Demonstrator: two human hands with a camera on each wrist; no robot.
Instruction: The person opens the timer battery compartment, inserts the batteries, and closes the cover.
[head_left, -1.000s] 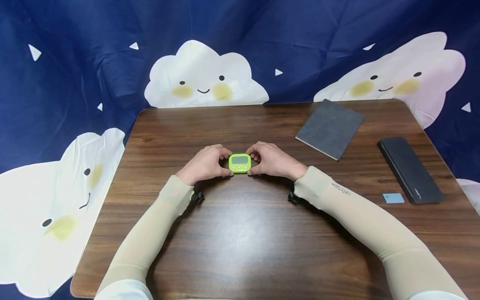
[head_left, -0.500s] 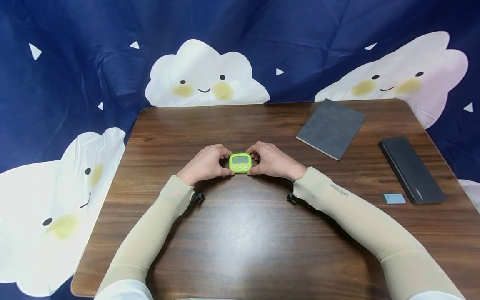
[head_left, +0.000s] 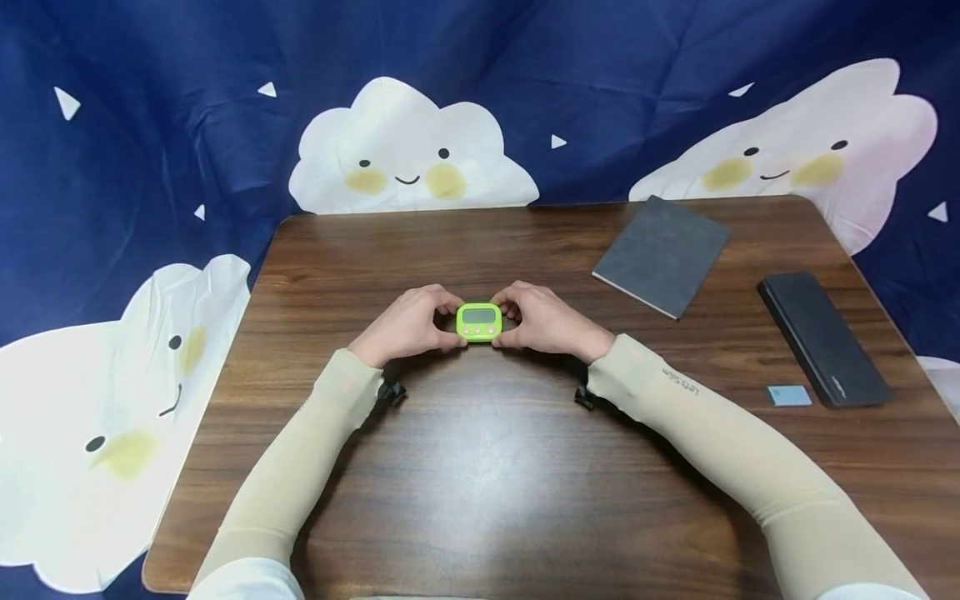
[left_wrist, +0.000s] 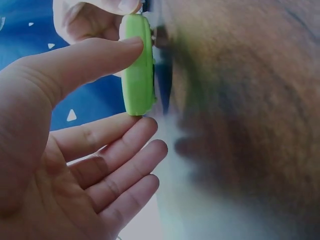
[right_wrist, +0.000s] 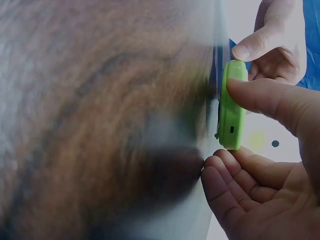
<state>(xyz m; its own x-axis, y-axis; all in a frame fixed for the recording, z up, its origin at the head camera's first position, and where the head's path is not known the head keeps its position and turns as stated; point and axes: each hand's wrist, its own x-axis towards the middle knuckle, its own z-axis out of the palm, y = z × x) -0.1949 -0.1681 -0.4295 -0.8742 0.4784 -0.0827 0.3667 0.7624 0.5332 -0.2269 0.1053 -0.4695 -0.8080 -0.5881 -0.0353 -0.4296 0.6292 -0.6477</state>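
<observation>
A lime-green digital timer (head_left: 479, 322) with a grey screen and a row of small buttons faces up near the middle of the table. My left hand (head_left: 411, 325) pinches its left side between thumb and index finger. From the other side, my right hand (head_left: 551, 322) pinches it the same way. In the left wrist view the timer (left_wrist: 136, 75) appears edge-on, thumb across its side, the other fingers loosely bent below. The right wrist view shows the timer's edge (right_wrist: 232, 120) with a small dark slot. Whether its underside touches the table cannot be told.
On the brown wooden table (head_left: 480, 467), a dark grey notebook (head_left: 662, 258) lies at the back right. A black oblong case (head_left: 823, 340) is at the right, with a small light-blue card (head_left: 788, 396) beside it. A blue cloud-patterned curtain (head_left: 585, 75) hangs behind.
Both hands and the timer have shifted very slightly away from the person; the hold on it looks the same. The other things on the table have stayed put.
</observation>
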